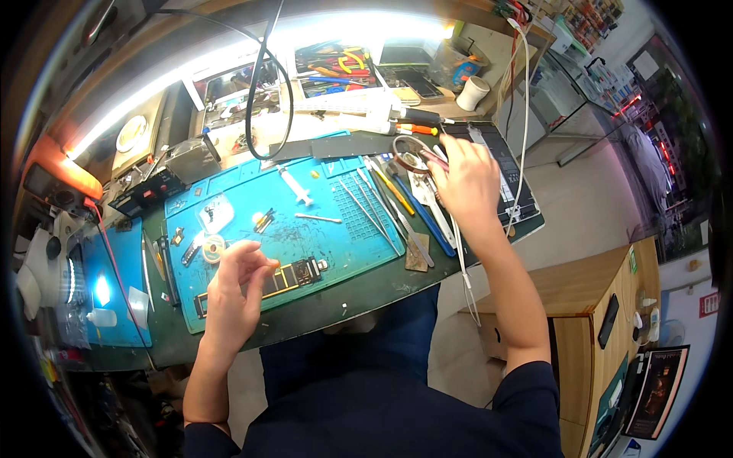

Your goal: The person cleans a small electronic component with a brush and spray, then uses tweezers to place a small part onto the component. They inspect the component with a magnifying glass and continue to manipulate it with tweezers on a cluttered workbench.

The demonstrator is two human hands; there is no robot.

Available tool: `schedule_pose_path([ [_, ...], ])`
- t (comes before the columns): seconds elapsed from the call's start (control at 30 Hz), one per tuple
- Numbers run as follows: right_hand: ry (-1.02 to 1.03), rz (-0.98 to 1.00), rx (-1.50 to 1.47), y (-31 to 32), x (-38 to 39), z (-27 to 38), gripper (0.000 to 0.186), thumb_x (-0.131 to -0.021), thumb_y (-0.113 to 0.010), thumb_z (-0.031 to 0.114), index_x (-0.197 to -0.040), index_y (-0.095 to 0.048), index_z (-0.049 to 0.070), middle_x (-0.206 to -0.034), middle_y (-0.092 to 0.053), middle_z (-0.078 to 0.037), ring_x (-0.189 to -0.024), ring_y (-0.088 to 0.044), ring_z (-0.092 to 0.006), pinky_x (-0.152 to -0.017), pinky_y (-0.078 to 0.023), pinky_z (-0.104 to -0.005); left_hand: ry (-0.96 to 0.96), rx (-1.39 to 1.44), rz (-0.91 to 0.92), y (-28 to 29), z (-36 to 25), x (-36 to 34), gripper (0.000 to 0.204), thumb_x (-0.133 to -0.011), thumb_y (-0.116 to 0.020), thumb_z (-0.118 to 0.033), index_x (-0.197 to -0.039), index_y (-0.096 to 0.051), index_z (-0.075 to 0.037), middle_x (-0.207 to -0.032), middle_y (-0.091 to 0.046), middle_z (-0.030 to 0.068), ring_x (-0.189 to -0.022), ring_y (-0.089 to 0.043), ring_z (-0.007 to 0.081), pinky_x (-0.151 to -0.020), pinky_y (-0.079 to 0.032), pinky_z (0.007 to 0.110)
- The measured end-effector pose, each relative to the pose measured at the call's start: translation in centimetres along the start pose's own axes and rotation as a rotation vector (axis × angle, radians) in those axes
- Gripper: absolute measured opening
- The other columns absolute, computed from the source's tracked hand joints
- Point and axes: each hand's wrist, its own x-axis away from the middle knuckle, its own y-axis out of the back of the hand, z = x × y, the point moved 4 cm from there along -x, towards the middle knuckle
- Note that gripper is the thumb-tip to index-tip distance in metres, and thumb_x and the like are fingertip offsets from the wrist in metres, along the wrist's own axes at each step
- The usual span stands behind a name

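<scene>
My left hand [235,288] is over the near part of the blue repair mat [305,229], fingers curled and thumb close to the fingertips. Whether anything small is between them is hidden. Below and beside it lies a long, opened phone-like device [294,276], its dark inside and metal parts showing, partly covered by the hand. My right hand [467,182] reaches over the mat's right side. Its fingers are closed around a pinkish-brown, handle-like part next to a brown-rimmed ring [408,155]; I cannot tell if the two are joined.
Several tweezers and slim tools [393,198] lie between the hands. A syringe [295,185], a cotton swab [318,218] and a tape roll [214,248] rest on the mat. An orange multimeter [61,175] stands left. White cables [525,114] hang at right.
</scene>
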Motion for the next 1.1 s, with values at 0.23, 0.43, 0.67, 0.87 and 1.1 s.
schedule_pose_path([
  [0.23,0.158,0.257,-0.561,-0.6,5.8,6.8,0.033,-0.091,-0.075,0.019,-0.122,-0.068,0.008,-0.100,-0.073,-0.010,-0.082,-0.071,-0.0271,-0.073,-0.056,-0.0376,-0.047,-0.060,-0.068,-0.7,0.6,1.5,0.036,-0.097,-0.060,0.011,-0.130,-0.049,0.001,-0.099,-0.067,0.0138,-0.099,-0.074,0.0233,-0.085,-0.061,0.033],
  [0.43,0.221,0.218,-0.608,-1.9,6.0,7.7,0.032,-0.089,-0.070,0.006,-0.121,-0.071,0.007,-0.099,-0.066,-0.012,-0.080,-0.067,-0.0276,-0.074,-0.055,-0.0360,-0.093,-0.114,-0.101,-0.8,0.5,2.9,0.036,-0.097,-0.060,0.011,-0.130,-0.049,0.000,-0.102,-0.067,0.0154,-0.098,-0.074,0.0242,-0.085,-0.061,0.034],
  [0.67,-0.666,0.963,-2.052,-1.6,7.5,5.0,0.044,-0.100,-0.051,0.005,-0.143,-0.055,-0.005,-0.106,-0.060,-0.007,-0.076,-0.059,-0.0099,-0.058,-0.047,-0.0200,-0.180,-0.093,-0.139,-2.0,0.6,2.7,0.038,-0.094,-0.063,0.012,-0.128,-0.050,0.001,-0.104,-0.068,0.0186,-0.094,-0.073,0.0278,-0.081,-0.061,0.036],
  [0.87,-0.395,0.855,-1.854,-1.1,8.3,6.5,0.041,-0.100,-0.068,0.010,-0.138,-0.056,0.000,-0.103,-0.063,-0.007,-0.083,-0.067,-0.0115,-0.057,-0.051,-0.0209,-0.303,-0.323,0.004,-3.3,0.0,1.7,0.043,-0.089,-0.066,0.015,-0.126,-0.049,0.001,-0.106,-0.069,0.0182,-0.093,-0.072,0.0326,-0.078,-0.062,0.039],
  [1.1,-0.353,0.966,-1.726,-1.4,8.2,9.6,0.031,-0.101,-0.068,0.016,-0.128,-0.068,0.001,-0.098,-0.072,-0.005,-0.082,-0.072,-0.0105,-0.065,-0.054,-0.0215,-0.364,-0.417,0.046,-3.8,-0.2,1.5,0.047,-0.088,-0.068,0.016,-0.127,-0.047,0.002,-0.106,-0.069,0.0213,-0.091,-0.072,0.0350,-0.075,-0.063,0.041],
])
